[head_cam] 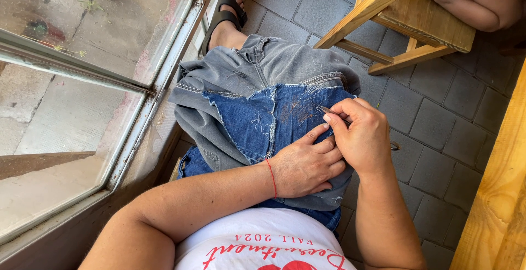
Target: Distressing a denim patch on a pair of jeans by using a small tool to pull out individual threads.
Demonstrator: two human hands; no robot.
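A person sits with a grey garment [257,67] spread over the lap. A blue denim patch [263,119] lies on top of it, with frayed edges and loose threads.

The right hand [361,138] pinches a thin metal tool [329,111] between thumb and first finger. The tool's long side points up and left, and its tip touches the patch just past the fingertips. The right hand is the nearer one to that spot.

The left hand [304,163] lies flat just below, fingers close together, pressing the cloth down. It wears a red string [272,177] at the wrist.
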